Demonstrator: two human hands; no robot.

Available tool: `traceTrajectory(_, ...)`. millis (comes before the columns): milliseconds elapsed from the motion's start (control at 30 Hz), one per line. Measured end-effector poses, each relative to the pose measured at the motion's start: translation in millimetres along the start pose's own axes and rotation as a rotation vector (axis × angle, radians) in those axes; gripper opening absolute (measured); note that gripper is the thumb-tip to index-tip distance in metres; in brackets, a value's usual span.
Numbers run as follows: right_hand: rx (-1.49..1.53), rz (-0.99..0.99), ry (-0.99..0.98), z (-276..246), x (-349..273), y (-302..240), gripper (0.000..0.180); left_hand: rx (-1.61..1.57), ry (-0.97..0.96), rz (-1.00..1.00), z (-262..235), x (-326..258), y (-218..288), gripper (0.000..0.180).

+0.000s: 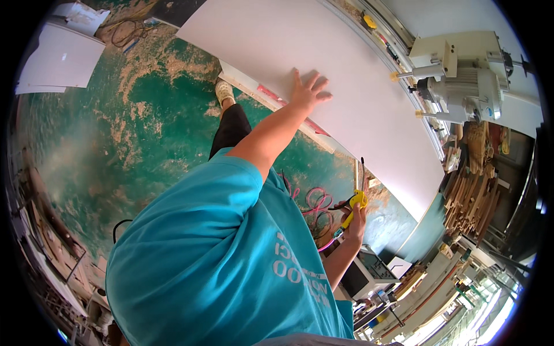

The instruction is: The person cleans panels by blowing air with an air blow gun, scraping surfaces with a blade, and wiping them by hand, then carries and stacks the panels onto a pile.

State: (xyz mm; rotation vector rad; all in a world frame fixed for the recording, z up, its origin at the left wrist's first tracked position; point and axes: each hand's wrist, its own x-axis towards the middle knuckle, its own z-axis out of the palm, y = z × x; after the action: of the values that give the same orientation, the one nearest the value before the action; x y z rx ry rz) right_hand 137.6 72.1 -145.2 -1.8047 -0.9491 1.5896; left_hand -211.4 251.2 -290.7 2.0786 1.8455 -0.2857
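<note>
My left hand point(309, 92) lies flat on a large white panel point(375, 115), fingers spread, near the panel's near-left edge. In my right hand point(354, 229) is a yellow air blow gun point(359, 200), gripped by its handle beside the panel's near edge. The gun's thin dark nozzle points away from me, its tip close to that edge. A pink air hose point(319, 200) runs from the handle and coils on the floor below. Some of the right fingers are hidden behind the gun.
A grey motor unit point(467, 95) stands past the panel's right side, along a metal rail point(398, 55). Wood strips point(474, 199) are piled at right. Sawdust point(135, 118) covers parts of the green floor point(167, 138). White boards point(60, 60) stand at upper left.
</note>
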Motion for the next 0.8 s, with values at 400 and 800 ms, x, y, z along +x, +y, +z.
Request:
traceTrajectory(400, -0.008, 0.045, 0.030, 8.1, 20.0, -0.1, 0.038, 0.034, -0.007, 0.006, -18.5, 3.2, 1.7, 0.100)
traceTrajectory(800, -0.070, 0.058, -0.079, 25.6, 29.3, -25.2, 0.033, -0.083, 0.112, 0.050, 5.5, 13.2, -4.9, 0.095)
